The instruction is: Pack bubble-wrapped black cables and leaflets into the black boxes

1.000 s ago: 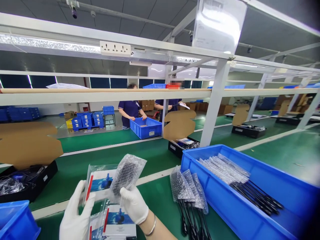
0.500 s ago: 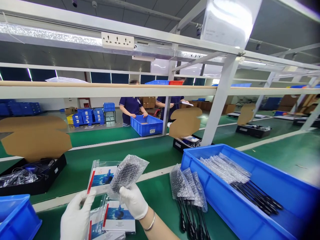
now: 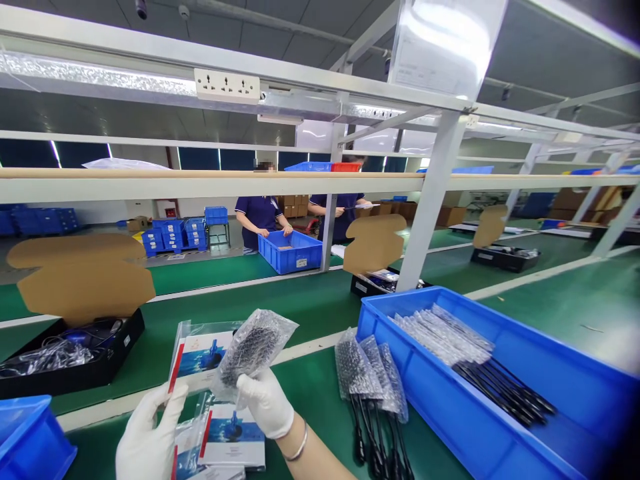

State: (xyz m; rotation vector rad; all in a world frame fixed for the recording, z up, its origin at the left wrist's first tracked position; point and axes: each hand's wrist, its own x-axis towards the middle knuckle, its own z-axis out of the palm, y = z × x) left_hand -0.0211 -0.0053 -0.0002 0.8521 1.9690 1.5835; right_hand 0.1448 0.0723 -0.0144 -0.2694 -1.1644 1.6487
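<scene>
My left hand (image 3: 150, 427), in a white glove, pinches the lower left corner of a bagged booklet (image 3: 203, 353) with a blue picture and a red edge. Beside it, my right hand (image 3: 267, 403), also gloved, grips a bubble-wrap pouch (image 3: 257, 343) with something dark inside that I cannot make out. The pouch overlaps the booklet's right side. Under both hands lie more bagged booklets (image 3: 233, 433). Further right, several bubble-wrapped pieces (image 3: 367, 367) with black stems rest on the green surface.
A large blue bin (image 3: 430, 393) at right holds more wrapped pieces. Another blue bin (image 3: 35, 433) stands lower left. Open black boxes with cardboard flaps, one at left (image 3: 120, 347), sit on the green belt (image 3: 300, 300). A white post (image 3: 430, 200) rises ahead; two people stand beyond.
The open black boxes at left and centre have shifted right on the green belt, while the view has turned slightly. Both hands keep their holds almost unmoved.
</scene>
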